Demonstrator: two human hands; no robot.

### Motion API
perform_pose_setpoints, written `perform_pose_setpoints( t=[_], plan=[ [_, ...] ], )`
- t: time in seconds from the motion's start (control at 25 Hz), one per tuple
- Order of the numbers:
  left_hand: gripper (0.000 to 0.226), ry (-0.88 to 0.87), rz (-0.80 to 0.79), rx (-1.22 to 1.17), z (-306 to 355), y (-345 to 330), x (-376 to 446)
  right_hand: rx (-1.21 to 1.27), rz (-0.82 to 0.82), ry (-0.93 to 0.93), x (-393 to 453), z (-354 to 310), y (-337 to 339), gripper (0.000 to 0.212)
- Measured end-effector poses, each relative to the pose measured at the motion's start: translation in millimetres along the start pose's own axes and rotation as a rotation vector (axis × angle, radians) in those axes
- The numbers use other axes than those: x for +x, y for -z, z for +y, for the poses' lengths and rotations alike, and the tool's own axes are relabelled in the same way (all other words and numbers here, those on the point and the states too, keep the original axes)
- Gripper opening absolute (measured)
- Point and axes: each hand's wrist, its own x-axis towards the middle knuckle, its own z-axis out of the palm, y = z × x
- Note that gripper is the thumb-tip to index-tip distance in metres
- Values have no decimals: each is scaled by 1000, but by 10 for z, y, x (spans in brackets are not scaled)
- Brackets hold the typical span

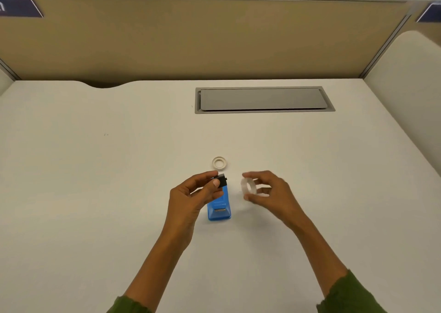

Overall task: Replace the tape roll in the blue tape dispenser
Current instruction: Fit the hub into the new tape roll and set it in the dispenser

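Observation:
The blue tape dispenser stands on the white desk, its cutter end toward me. My left hand pinches a small black spool hub just above the dispenser's far end. To the right of the dispenser, my right hand holds a clear tape roll upright between thumb and fingers, lifted off the desk. A thin whitish ring, an empty tape core, lies flat on the desk just beyond both hands.
A grey cable hatch is set into the desk at the back right. A tan partition wall closes the far side. A curved cutout marks the desk's far-left edge.

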Motion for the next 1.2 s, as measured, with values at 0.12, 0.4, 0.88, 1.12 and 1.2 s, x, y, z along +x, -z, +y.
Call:
perform_pose_setpoints(
  t=[0.12, 0.4, 0.88, 1.12, 1.2],
  plan=[
    [21, 17, 19, -7, 12, -37, -15, 344, -40, 59, -112, -288, 93, 50],
    [24, 17, -5, 5, 107, -115, -67, 304, -169, 244, -251, -543, 0, 54],
    [36, 69, -88, 11, 141, -76, -70, 323, -142, 323, -232, -505, -51, 52],
    [33, 72, -79, 67, 141, -84, -61, 282, -157, 322, -251, -519, -81, 47],
    [31, 73, -64, 20, 134, -91, -70, 282, -185, 327, -253, -539, -74, 48]
  ],
)
